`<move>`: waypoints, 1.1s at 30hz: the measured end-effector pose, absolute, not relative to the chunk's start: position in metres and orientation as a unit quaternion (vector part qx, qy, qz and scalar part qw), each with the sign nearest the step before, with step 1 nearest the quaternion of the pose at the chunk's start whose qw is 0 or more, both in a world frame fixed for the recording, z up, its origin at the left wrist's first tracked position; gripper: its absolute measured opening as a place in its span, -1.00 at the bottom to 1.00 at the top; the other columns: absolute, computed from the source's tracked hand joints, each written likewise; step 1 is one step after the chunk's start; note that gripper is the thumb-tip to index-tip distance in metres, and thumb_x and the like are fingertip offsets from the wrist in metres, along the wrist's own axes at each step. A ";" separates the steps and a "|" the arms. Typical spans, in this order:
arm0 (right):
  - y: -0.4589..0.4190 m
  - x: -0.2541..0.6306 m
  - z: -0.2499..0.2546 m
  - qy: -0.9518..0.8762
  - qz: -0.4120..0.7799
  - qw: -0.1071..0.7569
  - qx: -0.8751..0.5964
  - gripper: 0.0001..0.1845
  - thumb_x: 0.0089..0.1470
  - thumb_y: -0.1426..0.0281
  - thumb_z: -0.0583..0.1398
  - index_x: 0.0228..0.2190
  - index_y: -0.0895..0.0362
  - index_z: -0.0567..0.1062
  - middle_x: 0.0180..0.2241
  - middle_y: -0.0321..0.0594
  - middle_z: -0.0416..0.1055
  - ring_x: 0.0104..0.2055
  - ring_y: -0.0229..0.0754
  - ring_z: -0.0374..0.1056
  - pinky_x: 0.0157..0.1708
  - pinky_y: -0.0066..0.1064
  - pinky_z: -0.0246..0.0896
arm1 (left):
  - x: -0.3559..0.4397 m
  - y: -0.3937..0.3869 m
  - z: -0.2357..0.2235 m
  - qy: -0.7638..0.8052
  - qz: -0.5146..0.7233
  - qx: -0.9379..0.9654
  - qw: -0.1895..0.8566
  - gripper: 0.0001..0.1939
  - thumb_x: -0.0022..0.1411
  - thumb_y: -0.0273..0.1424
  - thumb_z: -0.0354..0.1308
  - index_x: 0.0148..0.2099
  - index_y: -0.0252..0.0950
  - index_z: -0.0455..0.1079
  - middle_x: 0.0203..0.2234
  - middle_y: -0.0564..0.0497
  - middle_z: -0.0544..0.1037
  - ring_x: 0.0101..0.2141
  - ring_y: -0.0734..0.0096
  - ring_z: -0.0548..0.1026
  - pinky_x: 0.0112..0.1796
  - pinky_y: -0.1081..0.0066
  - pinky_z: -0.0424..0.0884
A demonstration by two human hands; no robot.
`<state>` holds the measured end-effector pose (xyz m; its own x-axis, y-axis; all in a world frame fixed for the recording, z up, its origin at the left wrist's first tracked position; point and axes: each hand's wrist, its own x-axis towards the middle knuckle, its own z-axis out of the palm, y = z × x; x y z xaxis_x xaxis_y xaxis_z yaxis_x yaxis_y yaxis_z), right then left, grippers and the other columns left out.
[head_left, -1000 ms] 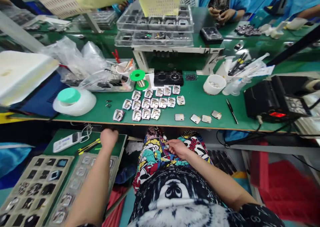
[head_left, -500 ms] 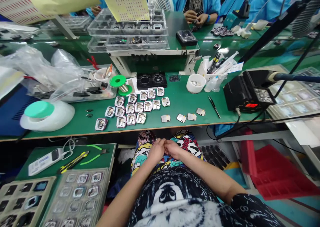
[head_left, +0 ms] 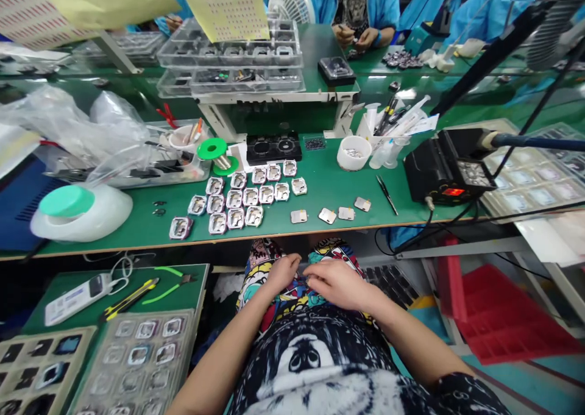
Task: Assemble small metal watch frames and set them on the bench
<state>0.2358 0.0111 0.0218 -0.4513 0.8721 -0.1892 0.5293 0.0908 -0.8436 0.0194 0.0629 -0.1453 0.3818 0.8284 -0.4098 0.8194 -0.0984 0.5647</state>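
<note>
- Left hand [head_left: 284, 272]: fingers bent and drawn together over the multicoloured cartoon-print trousers [head_left: 256, 278]; whether anything is pinched between them cannot be told.
- Right hand [head_left: 338, 281]: fingers loosely curved, palm downward, beside the left with a small gap; its thumb and any held object cannot be made out.
- Flat silver rectangular plates [head_left: 327, 216]: four, spaced unevenly near the front edge of the green-topped bench [head_left: 320, 183], beyond the hands. Judged risk: a hand or forearm rising carelessly could sweep one off.
- Hollow silver square frames [head_left: 255, 216]: grouped left of the plates, some nearly touching. A nudge to one could shift its neighbours and scratch their rims.
- Lap: any small part in the fingers could, if the grip loosened, slip between the legs and be lost against the busy print.
</note>
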 end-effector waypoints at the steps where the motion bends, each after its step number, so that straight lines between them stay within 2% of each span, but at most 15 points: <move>1: 0.009 0.243 0.040 -0.745 0.417 0.197 -0.483 -0.79 0.37 0.36 0.20 -0.12 0.02 0.66 -0.17 -0.19 0.65 -0.12 -0.09 0.48 -0.03 -0.28 0.22 | 0.020 0.063 -0.144 0.552 -0.003 0.745 0.374 -0.65 0.56 -0.31 -0.02 0.08 -0.10 0.61 -0.07 -0.06 0.70 -0.05 0.17 0.61 -0.07 0.34 0.40; 4: 0.010 0.266 0.080 -0.776 0.254 0.281 -0.505 -0.78 0.42 0.36 0.17 -0.07 0.05 0.63 -0.21 -0.22 0.64 -0.17 -0.14 0.50 -0.08 -0.29 0.31 | 0.025 0.062 -0.139 0.529 -0.022 0.766 0.364 -0.69 0.52 -0.29 0.03 -0.01 -0.08 0.64 -0.08 -0.04 0.69 0.01 0.15 0.58 -0.01 0.32 0.37; 7: 0.023 0.290 0.093 -0.742 0.090 0.347 -0.567 -0.81 0.40 0.36 0.21 -0.06 0.10 0.61 -0.23 -0.17 0.61 -0.18 -0.09 0.48 -0.08 -0.22 0.36 | 0.028 0.062 -0.137 0.518 -0.044 0.779 0.351 -0.72 0.48 -0.30 0.07 -0.13 -0.09 0.65 -0.12 -0.05 0.70 0.02 0.12 0.57 0.01 0.32 0.34; 10: 0.036 0.313 0.089 -0.704 -0.048 0.328 -0.628 -0.76 0.37 0.36 0.23 0.01 0.12 0.59 -0.12 -0.04 0.57 -0.07 0.05 0.44 -0.02 -0.08 0.38 | 0.028 0.061 -0.137 0.535 -0.074 0.772 0.336 -0.67 0.51 -0.27 0.01 -0.09 -0.08 0.63 -0.19 -0.08 0.70 -0.10 0.09 0.61 -0.11 0.31 0.36; 12: 0.041 0.323 0.084 -0.688 -0.093 0.305 -0.652 -0.68 0.34 0.35 0.26 0.08 0.14 0.56 -0.02 0.03 0.53 0.02 0.13 0.41 0.05 -0.01 0.38 | 0.028 0.061 -0.138 0.545 -0.090 0.768 0.325 -0.65 0.53 -0.23 -0.03 -0.05 -0.07 0.61 -0.19 -0.11 0.70 -0.13 0.06 0.63 -0.15 0.30 0.36; 17: 0.045 0.324 0.079 -0.702 -0.094 0.285 -0.646 -0.54 0.30 0.32 0.31 0.19 0.11 0.49 0.23 0.08 0.39 0.32 0.24 0.24 0.30 0.14 0.24 | 0.030 0.064 -0.141 0.543 -0.107 0.772 0.315 -0.64 0.54 -0.22 -0.05 -0.03 -0.09 0.59 -0.16 -0.14 0.70 -0.11 0.04 0.64 -0.14 0.28 0.37; 21: 0.051 0.312 0.079 -0.725 -0.077 0.255 -0.635 -0.49 0.30 0.27 0.31 0.23 0.09 0.45 0.35 0.10 0.27 0.50 0.32 0.01 0.38 0.24 0.11 | 0.032 0.066 -0.141 0.541 -0.112 0.772 0.316 -0.66 0.56 -0.21 -0.03 0.01 -0.16 0.58 -0.14 -0.15 0.68 -0.13 0.10 0.62 -0.10 0.23 0.41; 27: 0.068 0.301 0.083 -0.756 -0.074 0.225 -0.611 -0.41 0.23 0.15 0.38 0.20 0.09 0.47 0.43 0.13 0.16 0.56 0.42 -0.14 0.40 0.35 -0.01 | 0.033 0.066 -0.137 0.540 -0.119 0.768 0.323 -0.68 0.58 -0.16 0.04 0.02 -0.21 0.55 -0.15 -0.12 0.65 -0.15 0.17 0.60 -0.05 0.19 0.46; 30: 0.076 0.294 0.086 -0.776 -0.063 0.218 -0.589 -0.40 0.17 0.05 0.42 0.12 0.09 0.53 0.41 0.13 0.19 0.56 0.46 -0.16 0.40 0.42 -0.05 | 0.035 0.067 -0.134 0.535 -0.123 0.769 0.326 -0.66 0.57 -0.12 0.09 0.01 -0.25 0.53 -0.14 -0.10 0.63 -0.14 0.19 0.59 -0.02 0.14 0.49; 33: 0.081 0.287 0.087 -0.792 -0.067 0.214 -0.568 -0.49 0.18 0.06 0.42 0.06 0.08 0.59 0.38 0.12 0.25 0.54 0.47 -0.13 0.37 0.47 -0.04 | 0.038 0.066 -0.130 0.533 -0.124 0.769 0.330 -0.67 0.55 -0.11 0.15 0.01 -0.27 0.53 -0.11 -0.09 0.61 -0.10 0.20 0.59 0.02 0.11 0.52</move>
